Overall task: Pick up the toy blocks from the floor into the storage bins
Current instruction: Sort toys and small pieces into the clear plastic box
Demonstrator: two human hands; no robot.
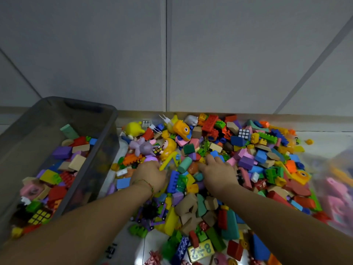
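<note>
Along the far edge of the floor (324,138), I note the right hand (218,174) spread flat on the block pile (257,159). The left hand (150,175) has fingers buried; grip indeterminate. A part-filled grey bin (108,131) stands just left.

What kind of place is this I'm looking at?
Likely a playroom or a room at home: a big pile of toy blocks on pale floor tiles against a wall, with a grey storage bin beside it.

Grey panelled wall (114,54), dark seams (166,54), far side; beige skirting (137,112) below; glossy white floor tiles (322,137).
</note>
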